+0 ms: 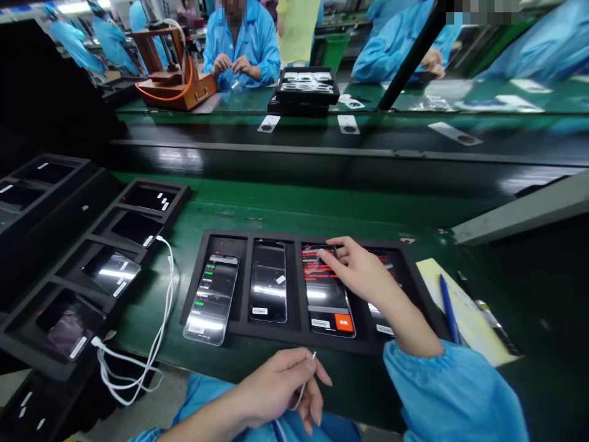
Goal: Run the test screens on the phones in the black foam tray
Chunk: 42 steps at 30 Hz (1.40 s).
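My right hand (pixel 361 267) reaches over a black foam tray (pixel 294 307) and grips the top end of a smartphone (pixel 326 301), thumb on its screen. That screen shows red text lines and an orange-red box at its lower right. Below the tray, my left hand (pixel 289 380) pinches a thin white cable (pixel 298 398) with a small metal tip pointing up. At the tray's left end, a lit smartphone (pixel 211 301) with green marks lies tilted over the edge. Beside it a dark smartphone (pixel 268 282) rests in its slot. My right forearm partly hides another smartphone (pixel 381 313).
A second foam tray (pixel 99 245) with several phones stands left, white charging cables (pixel 161 331) hanging from it. At right lie a yellow paper (pixel 469 307) and a blue pen (pixel 448 307). Beyond a dark conveyor (pixel 294 162), a co-worker (pixel 243 43) handles something small.
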Tool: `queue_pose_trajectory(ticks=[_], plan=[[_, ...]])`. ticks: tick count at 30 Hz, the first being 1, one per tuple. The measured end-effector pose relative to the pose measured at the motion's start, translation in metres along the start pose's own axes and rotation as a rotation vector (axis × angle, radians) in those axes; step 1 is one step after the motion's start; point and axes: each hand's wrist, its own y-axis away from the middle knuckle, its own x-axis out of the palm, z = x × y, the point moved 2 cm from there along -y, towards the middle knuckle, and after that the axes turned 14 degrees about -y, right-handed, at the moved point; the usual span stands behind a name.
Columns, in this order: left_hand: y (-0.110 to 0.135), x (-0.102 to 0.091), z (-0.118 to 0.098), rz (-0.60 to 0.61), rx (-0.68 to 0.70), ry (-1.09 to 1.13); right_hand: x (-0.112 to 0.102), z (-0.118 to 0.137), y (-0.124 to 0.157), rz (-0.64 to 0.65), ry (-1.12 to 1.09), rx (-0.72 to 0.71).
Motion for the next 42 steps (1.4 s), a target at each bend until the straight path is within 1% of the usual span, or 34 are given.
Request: queue_pose_trajectory(ticks=[2,5,9,11,13,15,17,19,21,22,24,26,27,30,32,34,38,42], plan=[[0.000,0.000,0.000,0.005,0.000,0.003,-0.004,0.000,-0.001,0.037,-0.061,0.002],[0.000,0.000,0.000,0.015,0.006,0.004,-0.016,0.001,-0.004,0.087,-0.163,0.054],[0.000,0.001,0.001,0.030,0.005,-0.008,-0.033,-0.004,-0.003,0.100,-0.390,0.152],[0.000,0.002,0.002,0.041,-0.001,-0.018,-0.035,-0.011,0.003,0.118,-0.468,0.192],[-0.001,0.003,0.001,0.056,-0.004,-0.024,-0.031,-0.018,0.011,0.141,-0.484,0.196],[-0.001,0.005,0.001,0.071,-0.006,-0.016,-0.025,-0.024,0.021,0.122,-0.437,0.162],[-0.001,0.007,0.001,0.080,-0.014,0.002,-0.020,-0.028,0.030,0.042,-0.309,0.081],[-0.001,0.009,0.002,0.088,-0.025,0.034,-0.016,-0.028,0.037,-0.073,-0.115,-0.058],[-0.002,0.011,0.005,0.079,-0.028,0.070,-0.012,-0.024,0.040,-0.148,0.037,-0.204],[-0.003,0.012,0.006,0.067,-0.026,0.085,-0.009,-0.022,0.040,-0.149,0.079,-0.259],[-0.005,0.013,0.009,0.022,-0.013,0.106,-0.003,-0.019,0.039,-0.081,0.110,-0.315],[-0.005,0.013,0.010,-0.009,0.001,0.107,0.002,-0.017,0.037,-0.002,0.135,-0.336],[-0.005,0.013,0.010,-0.011,0.006,0.103,0.004,-0.016,0.036,0.017,0.147,-0.341],[-0.003,0.014,0.009,0.022,0.018,0.080,0.006,-0.015,0.035,0.015,0.159,-0.345],[-0.001,0.017,0.008,0.023,0.024,0.076,0.006,-0.014,0.035,0.013,0.155,-0.346],[0.000,0.019,0.008,-0.011,0.024,0.091,0.005,-0.013,0.035,0.021,0.146,-0.348],[0.001,0.022,0.009,-0.119,0.014,0.134,0.003,-0.011,0.035,0.036,0.138,-0.347],[0.000,0.021,0.006,-0.167,0.014,0.151,0.001,-0.007,0.035,0.048,0.119,-0.345]])
